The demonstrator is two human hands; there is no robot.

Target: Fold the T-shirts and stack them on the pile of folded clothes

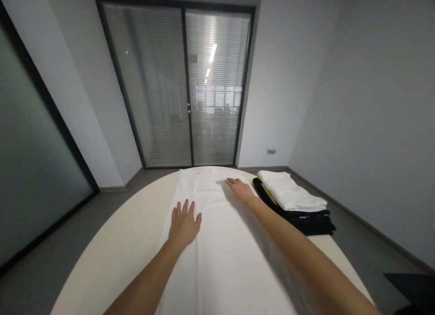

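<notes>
A long white cloth (220, 247) lies spread over the round table, with a lengthwise crease left of its middle and light wrinkles near the far end. My left hand (184, 223) rests flat on its left part, fingers spread and pointing away from me. Farther off, my right hand (240, 190) lies on the cloth's upper right part, its fingers stretched out to the left. Neither hand holds anything. The right forearm crosses over the cloth's right side and hides some of its edge.
A stack of folded clothes, white garment (292, 192) on top and black ones (314, 224) below, sits at the table's right. The pale tabletop (125, 233) shows at left. Beyond stand glass doors (217, 93) with blinds. A dark object (414, 290) is at lower right.
</notes>
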